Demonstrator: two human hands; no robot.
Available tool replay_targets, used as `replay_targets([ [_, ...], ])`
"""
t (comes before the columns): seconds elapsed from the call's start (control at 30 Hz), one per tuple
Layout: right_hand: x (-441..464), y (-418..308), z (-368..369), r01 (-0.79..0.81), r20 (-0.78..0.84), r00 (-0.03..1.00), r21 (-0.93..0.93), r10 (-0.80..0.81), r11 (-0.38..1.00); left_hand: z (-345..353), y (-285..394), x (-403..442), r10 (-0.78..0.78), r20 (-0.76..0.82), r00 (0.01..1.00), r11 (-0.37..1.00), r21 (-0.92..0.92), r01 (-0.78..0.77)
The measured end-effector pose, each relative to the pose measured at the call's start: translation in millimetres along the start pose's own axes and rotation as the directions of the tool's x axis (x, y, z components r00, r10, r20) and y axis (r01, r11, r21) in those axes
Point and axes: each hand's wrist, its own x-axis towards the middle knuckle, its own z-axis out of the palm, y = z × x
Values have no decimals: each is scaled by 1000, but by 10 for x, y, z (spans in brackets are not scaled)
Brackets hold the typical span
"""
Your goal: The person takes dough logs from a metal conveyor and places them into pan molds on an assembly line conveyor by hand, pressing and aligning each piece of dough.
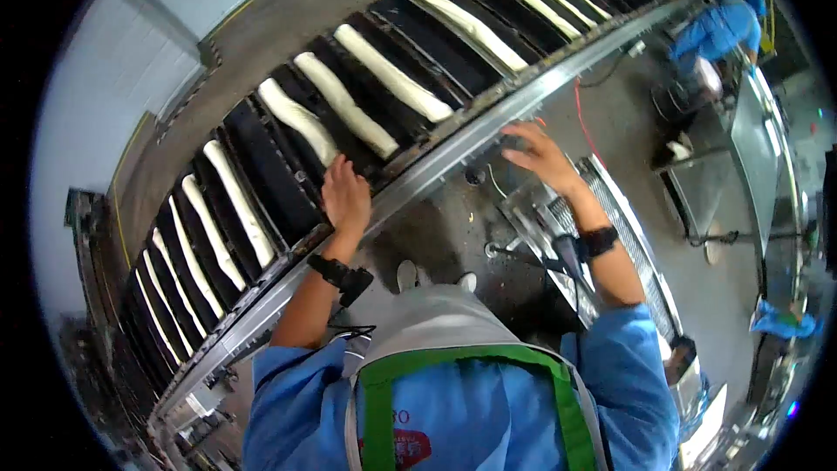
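Note:
Long pale rolls of what looks like dough lie in dark baking trays on a conveyor line. My left hand (346,199) is at the near end of one dough roll (296,119), its fingers stretched out over the tray edge; whether they press on the dough I cannot tell. Just right of it lies another dough roll (346,105), slightly bent. My right hand (540,157) hovers by the conveyor's metal rail (453,150), fingers apart and holding nothing. A third roll (392,74) lies further up the line. Each wrist wears a black band.
Dark empty tray slots (270,174) sit between some rolls. At my right stands a metal machine with a ribbed belt (623,222). A person in blue (719,26) works beyond a steel table (750,166). A red cable (586,122) hangs near the rail.

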Motion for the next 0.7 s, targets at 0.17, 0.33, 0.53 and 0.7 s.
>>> replay_targets([
  [0.17, -2321, 1613, -592, -646, -349, 755, -543, 555, 536, 140, -159, -15, 116, -59, 991, 993, -16, -117],
  [0.33, -4157, 1483, -479, -915, -555, 188, -398, 810, -61, 53, -105, 7, 144, -21, 989, 989, 45, -143],
  [0.53, -4410, 1942, -548, -680, -595, 727, -695, 343, 235, 138, -232, 18, 230, -109, 967, 970, -58, -237],
  [0.7, -3766, 821, -1234, -757, -655, 564, -166, 504, 632, 114, -126, -15, 164, -221, 961, 984, -34, -175],
])
